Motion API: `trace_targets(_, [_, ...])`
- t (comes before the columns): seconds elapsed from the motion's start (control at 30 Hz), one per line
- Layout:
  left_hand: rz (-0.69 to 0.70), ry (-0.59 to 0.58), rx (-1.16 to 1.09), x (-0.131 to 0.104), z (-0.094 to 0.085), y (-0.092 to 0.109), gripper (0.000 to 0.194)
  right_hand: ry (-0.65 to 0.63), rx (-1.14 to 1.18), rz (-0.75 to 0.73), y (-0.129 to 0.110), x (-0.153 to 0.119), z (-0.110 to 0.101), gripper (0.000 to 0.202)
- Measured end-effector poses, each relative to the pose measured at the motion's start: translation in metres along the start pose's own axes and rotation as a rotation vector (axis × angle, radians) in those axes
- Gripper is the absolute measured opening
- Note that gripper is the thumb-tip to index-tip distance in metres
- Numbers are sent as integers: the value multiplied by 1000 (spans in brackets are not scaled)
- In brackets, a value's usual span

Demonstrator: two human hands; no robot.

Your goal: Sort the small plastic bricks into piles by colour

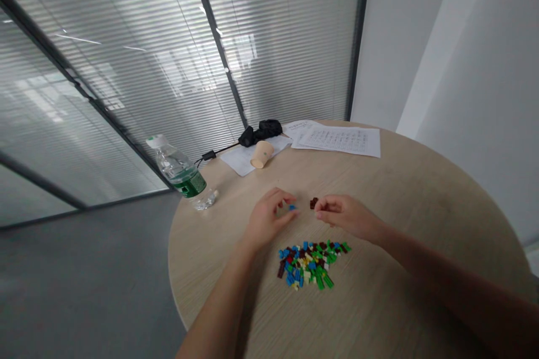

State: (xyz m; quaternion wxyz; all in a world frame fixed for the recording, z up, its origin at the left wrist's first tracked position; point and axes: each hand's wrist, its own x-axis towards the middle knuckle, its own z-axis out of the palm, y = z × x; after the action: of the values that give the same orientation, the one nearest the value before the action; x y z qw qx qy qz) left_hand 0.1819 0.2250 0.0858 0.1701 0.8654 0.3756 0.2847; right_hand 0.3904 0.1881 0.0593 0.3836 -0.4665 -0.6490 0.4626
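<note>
Your left hand [263, 221] and your right hand [347, 216] are just above a round table [421, 196], on the far side of a pile of small coloured bricks [311, 263].
Furthest left you have a clear bottle with a green label [189, 182], then a beige cup [261, 155]. Next, your left thumb and fingers are parted, with a blue brick [292, 207] in the gap; you cannot tell whether they touch it. The loose pile spreads nearer you, below the space between your hands. Dark brown bricks [313, 202] show right beside your right fingertips, which are curled close together; whether they grip anything cannot be told.
</note>
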Motion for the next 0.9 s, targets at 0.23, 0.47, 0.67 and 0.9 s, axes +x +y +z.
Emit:
trace_targets(0.23, [187,-69,-135,0,15,15,17,-86,219,112,-3,-1,7,27])
trace_targets(0.47, [233,-1,-111,1,16,13,21,-74,272,171,-10,-3,8,33])
trace_targets(0.67, [268,32,-117,2,14,13,18,-90,349,147,-5,-2,7,33])
trace_targets(0.9, [15,-10,181,1,-10,-5,11,-59,365,186,-6,-3,3,32])
